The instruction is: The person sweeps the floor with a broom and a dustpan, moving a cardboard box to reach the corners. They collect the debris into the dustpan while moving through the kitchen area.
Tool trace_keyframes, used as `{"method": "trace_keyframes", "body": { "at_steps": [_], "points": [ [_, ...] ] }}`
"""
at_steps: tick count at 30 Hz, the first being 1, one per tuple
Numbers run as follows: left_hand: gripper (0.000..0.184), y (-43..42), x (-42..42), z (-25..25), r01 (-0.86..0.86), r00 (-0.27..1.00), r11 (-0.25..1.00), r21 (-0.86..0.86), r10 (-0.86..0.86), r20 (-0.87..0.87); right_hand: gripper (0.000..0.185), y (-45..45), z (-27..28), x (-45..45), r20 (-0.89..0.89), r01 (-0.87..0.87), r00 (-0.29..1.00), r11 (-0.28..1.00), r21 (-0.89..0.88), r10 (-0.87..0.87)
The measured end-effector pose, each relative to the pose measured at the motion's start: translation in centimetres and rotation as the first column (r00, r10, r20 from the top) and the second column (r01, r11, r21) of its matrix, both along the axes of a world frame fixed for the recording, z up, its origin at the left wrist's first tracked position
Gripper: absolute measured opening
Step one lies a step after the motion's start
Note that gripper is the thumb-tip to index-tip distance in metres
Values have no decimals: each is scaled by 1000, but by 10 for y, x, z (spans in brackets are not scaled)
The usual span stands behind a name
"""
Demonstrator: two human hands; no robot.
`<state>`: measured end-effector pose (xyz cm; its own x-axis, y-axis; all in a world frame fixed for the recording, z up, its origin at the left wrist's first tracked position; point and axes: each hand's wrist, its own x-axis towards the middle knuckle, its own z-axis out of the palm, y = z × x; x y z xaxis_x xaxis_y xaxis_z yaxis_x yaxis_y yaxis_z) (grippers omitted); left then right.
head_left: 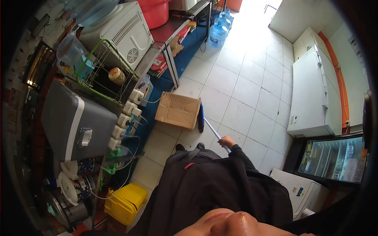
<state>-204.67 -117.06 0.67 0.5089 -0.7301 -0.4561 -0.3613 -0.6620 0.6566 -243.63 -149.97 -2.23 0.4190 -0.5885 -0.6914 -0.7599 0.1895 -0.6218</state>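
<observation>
My right hand (226,142) is wrapped round the pale handle of a broom (212,129). Its blue and dark head (201,117) stands on the tiled floor, against or very close to the right side of a brown cardboard box (178,110). The box lies on the floor in front of my feet, beside the table leg. My left hand does not show; the dark clothing (204,188) fills the lower part of the view.
On the left stand a grey cooler box (78,122), a green wire rack (104,72), plugged sockets with hanging cables and a yellow container (126,203). Water bottles (217,34) stand at the top. White freezers (309,92) line the right side.
</observation>
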Motion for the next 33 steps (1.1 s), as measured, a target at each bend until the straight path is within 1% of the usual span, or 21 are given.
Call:
{"method": "trace_keyframes", "body": {
  "at_steps": [2, 3, 6, 7, 8, 9, 10, 11, 12, 13, 14, 15, 16, 17, 18, 20, 21, 23, 26, 30, 33],
  "points": [
    [28, -33, -1, -1, 12, 1000, 1000, -26, -13, -3, 21, -9, -42, -7, -208, -302, 939, 947, -109, 275],
    [28, -51, -3, -2, 19, 1000, 999, -41, -19, -6, 38, -17, -36, -7, -236, 14, 972, 996, 92, 8],
    [29, -90, -2, -6, 28, 1000, 998, -63, -29, -11, 25, -36, -42, -38, -278, -7, 960, 995, 96, 34],
    [29, -95, -1, -7, 28, 1000, 998, -57, -29, -11, 21, -34, -11, -41, -314, 463, 869, 851, 247, -382],
    [29, -92, 1, -8, 24, 1000, 999, -43, -24, -12, 21, -35, -9, -43, -317, 463, 869, 852, 247, -380],
    [29, -85, 3, -8, 13, 1000, 1000, -23, -13, -11, 17, -34, -5, -47, -343, 299, 909, 944, 142, -237],
    [29, -75, 6, -7, -6, 1000, 1000, -2, 6, -8, 27, -35, -10, -53, -379, 106, 922, 993, 43, -82],
    [29, -63, 9, -5, -33, 999, 999, 20, 33, -3, 23, -34, -22, -61, -376, -142, 920, 988, -53, 113],
    [29, -49, 10, -6, -69, 998, 997, 43, 69, 1, 20, -29, -22, -61, -353, 52, 933, 995, -80, -78],
    [29, -32, 8, -6, -113, 994, 991, 68, 113, 4, 18, -25, -19, -66, -313, -129, 948, 968, -217, 56],
    [29, -13, 5, -4, -161, 987, 982, 99, 161, 7, 16, -22, -16, -68, -283, -295, 938, 890, -348, 201],
    [29, 10, 1, -3, -207, 978, 969, 134, 207, 12, 16, -19, -10, -63, -281, -337, 927, 883, -327, 250],
    [30, 30, -3, -2, -250, 968, 954, 167, 250, 17, 15, -18, -1, -62, -214, 130, 965, 984, -122, -154],
    [30, 46, -6, 0, -286, 958, 938, 197, 287, 24, 14, -17, 24, -55, -254, 574, 804, 813, 96, -537],
    [30, 61, -7, 0, -315, 948, 922, 226, 316, 32, 12, -9, 75, -28, -142, 689, 724, 717, 109, -675],
    [30, 87, -9, 3, -354, 933, 892, 279, 356, 45, 10, -7, 52, -43, -63, 754, 638, 607, 250, -767],
    [30, 94, -9, 5, -368, 927, 880, 300, 371, 50, 10, -7, 61, -34, -71, 746, 649, 616, 253, -757],
    [30, 102, -9, 5, -387, 918, 859, 335, 392, 54, 9, -12, 99, -11, -113, 815, 558, 518, 258, -822],
    [30, 112, -8, 2, -396, 911, 833, 386, 407, 57, 9, -23, 119, 12, -105, 823, 545, 508, 255, -831],
    [31, 126, -7, -1, -413, 900, 795, 445, 432, 64, 8, -50, 124, 39, -65, 817, 548, 517, 255, -834],
    [31, 130, -5, -3, -436, 885, 763, 477, 460, 74, 8, -80, 124, 61, -45, 786, 594, 568, 244, -803]
  ]
}}
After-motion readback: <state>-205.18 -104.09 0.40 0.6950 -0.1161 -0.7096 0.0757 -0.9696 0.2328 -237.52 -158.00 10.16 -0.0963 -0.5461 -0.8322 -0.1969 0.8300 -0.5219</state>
